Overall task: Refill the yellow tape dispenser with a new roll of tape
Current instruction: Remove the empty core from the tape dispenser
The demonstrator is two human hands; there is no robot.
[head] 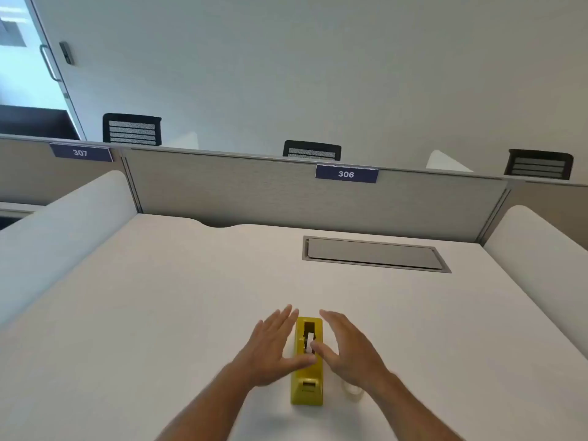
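We have the yellow block-shaped plastic tape dispenser (308, 367) standing lengthwise on the plain white desk (165, 297), close in front of us, its cutter end toward us and its open well facing up. Our left hand (273, 348) flanks it on one side and our right hand (348, 348) on the other, both with fingers spread flat and gripping nothing; the thumbs reach in over the well, where a small whitish spool or core (309, 340) shows. Whether the thumbs touch it we cannot tell.

The clear roll of tape (352, 390) lies on the desk just beside the dispenser, partly hidden under our right wrist.

We judge the dispenser weighted and stiff, unlikely to slide, so it wants a steadying hold on its smooth side walls, away from the toothed cutter. The core looks light and loose; it should lift out pinched at its ends. The new roll is light, rigid and slick-faced, best held by its outer rim.
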